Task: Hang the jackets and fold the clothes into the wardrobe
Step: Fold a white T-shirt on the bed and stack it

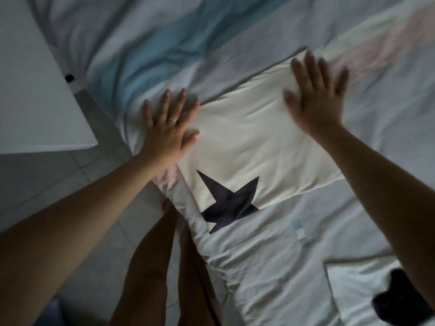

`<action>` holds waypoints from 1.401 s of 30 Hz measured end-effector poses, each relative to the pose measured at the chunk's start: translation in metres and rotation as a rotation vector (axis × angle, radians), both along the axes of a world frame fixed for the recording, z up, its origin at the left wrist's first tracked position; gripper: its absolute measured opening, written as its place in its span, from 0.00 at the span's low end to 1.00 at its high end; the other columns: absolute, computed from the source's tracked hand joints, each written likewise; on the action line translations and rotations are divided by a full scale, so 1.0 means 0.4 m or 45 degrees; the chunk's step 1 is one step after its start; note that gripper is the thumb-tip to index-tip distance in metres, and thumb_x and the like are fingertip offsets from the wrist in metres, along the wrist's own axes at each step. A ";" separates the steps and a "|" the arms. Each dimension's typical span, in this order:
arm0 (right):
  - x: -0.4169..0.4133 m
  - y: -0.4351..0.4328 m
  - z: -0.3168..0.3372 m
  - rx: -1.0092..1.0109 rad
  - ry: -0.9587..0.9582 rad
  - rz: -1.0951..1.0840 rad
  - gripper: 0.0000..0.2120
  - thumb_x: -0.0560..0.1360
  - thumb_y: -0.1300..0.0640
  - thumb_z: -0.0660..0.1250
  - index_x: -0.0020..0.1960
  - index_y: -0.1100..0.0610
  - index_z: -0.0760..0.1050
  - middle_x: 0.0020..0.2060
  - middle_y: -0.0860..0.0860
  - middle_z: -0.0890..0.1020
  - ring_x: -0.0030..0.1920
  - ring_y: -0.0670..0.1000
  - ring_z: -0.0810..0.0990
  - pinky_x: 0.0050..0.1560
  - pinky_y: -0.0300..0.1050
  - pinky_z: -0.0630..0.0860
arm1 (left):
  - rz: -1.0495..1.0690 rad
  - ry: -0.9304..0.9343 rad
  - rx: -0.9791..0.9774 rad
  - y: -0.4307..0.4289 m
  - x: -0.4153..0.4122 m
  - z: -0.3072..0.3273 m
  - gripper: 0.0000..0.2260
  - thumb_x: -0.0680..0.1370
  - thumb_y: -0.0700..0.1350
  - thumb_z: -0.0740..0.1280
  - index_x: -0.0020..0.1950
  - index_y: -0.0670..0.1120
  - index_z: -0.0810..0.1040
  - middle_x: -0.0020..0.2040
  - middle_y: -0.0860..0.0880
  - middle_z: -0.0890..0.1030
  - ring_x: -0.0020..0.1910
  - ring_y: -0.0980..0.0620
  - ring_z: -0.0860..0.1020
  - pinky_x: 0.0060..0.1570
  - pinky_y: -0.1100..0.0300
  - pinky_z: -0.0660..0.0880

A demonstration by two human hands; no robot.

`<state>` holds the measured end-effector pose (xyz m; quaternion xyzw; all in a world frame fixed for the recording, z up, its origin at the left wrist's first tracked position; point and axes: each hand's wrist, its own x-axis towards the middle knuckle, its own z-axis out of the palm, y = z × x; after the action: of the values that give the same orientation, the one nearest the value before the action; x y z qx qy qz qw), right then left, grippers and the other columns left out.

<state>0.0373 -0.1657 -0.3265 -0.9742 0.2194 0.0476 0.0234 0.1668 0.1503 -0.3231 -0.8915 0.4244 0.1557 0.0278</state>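
On the bed (270, 267) your cream star-print garment (254, 147) lies folded to a neat rectangle — your left hand (168, 130) and right hand (317, 95) rest flat on it, fingers straight, gripping nothing. Folding looks done — carrying it to the wardrobe remains.

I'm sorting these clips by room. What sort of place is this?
Most likely a bedroom: a folded white garment lies on a bed's striped duvet, with a white piece of furniture beside it on a tiled floor.

No readable text, brand or number anywhere; only a dark star print (229, 201) on the folded cream garment (254, 137).
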 end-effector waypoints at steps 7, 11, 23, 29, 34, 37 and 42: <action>0.026 0.197 0.044 -0.014 -0.142 0.617 0.27 0.80 0.49 0.53 0.76 0.58 0.58 0.74 0.56 0.63 0.75 0.55 0.60 0.74 0.54 0.46 | 0.038 -0.039 -0.177 -0.123 -0.124 0.060 0.33 0.78 0.57 0.51 0.77 0.38 0.54 0.77 0.39 0.54 0.76 0.40 0.53 0.71 0.37 0.46; 0.055 0.137 0.006 0.057 0.031 0.615 0.27 0.80 0.45 0.49 0.77 0.52 0.59 0.75 0.52 0.62 0.75 0.53 0.61 0.74 0.52 0.49 | -0.028 -0.066 -0.152 -0.132 -0.073 0.007 0.35 0.76 0.60 0.54 0.77 0.41 0.55 0.77 0.44 0.57 0.76 0.44 0.56 0.72 0.39 0.52; -0.172 0.287 0.054 -0.019 -0.038 0.116 0.27 0.80 0.50 0.50 0.77 0.58 0.55 0.76 0.57 0.59 0.75 0.59 0.57 0.74 0.56 0.44 | -0.131 0.099 -0.263 -0.025 -0.346 0.031 0.37 0.74 0.60 0.58 0.76 0.39 0.57 0.77 0.37 0.54 0.76 0.37 0.51 0.72 0.42 0.38; -0.454 0.352 -0.005 -0.009 0.153 0.177 0.27 0.81 0.39 0.45 0.78 0.46 0.50 0.76 0.51 0.57 0.76 0.57 0.56 0.70 0.71 0.52 | -0.417 -0.082 -0.110 0.064 -0.441 -0.020 0.35 0.74 0.64 0.59 0.78 0.51 0.56 0.78 0.45 0.56 0.76 0.37 0.53 0.71 0.34 0.45; -0.505 0.301 0.014 0.088 0.207 -0.449 0.32 0.78 0.36 0.46 0.78 0.49 0.49 0.77 0.47 0.52 0.76 0.58 0.56 0.70 0.68 0.43 | -0.559 0.044 -0.140 0.091 -0.433 -0.008 0.33 0.74 0.65 0.60 0.77 0.56 0.57 0.77 0.40 0.56 0.75 0.33 0.52 0.69 0.31 0.49; -0.450 0.313 0.031 0.233 0.095 -0.958 0.32 0.80 0.39 0.45 0.78 0.52 0.43 0.78 0.49 0.49 0.77 0.56 0.50 0.73 0.62 0.42 | -0.695 0.172 -0.204 0.111 -0.396 0.016 0.27 0.76 0.63 0.56 0.74 0.58 0.63 0.77 0.38 0.56 0.74 0.31 0.53 0.66 0.29 0.52; -0.319 0.420 0.097 0.576 -0.706 -1.797 0.24 0.78 0.53 0.61 0.71 0.61 0.64 0.65 0.60 0.71 0.62 0.58 0.73 0.60 0.47 0.67 | -0.002 0.148 -0.327 0.054 -0.239 0.112 0.27 0.76 0.48 0.62 0.75 0.52 0.60 0.77 0.41 0.56 0.75 0.38 0.55 0.67 0.36 0.56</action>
<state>-0.0903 0.0023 -0.2878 -0.5527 0.7567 -0.1796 0.2993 0.0710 0.1717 -0.2782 -0.8770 0.4423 0.1514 -0.1111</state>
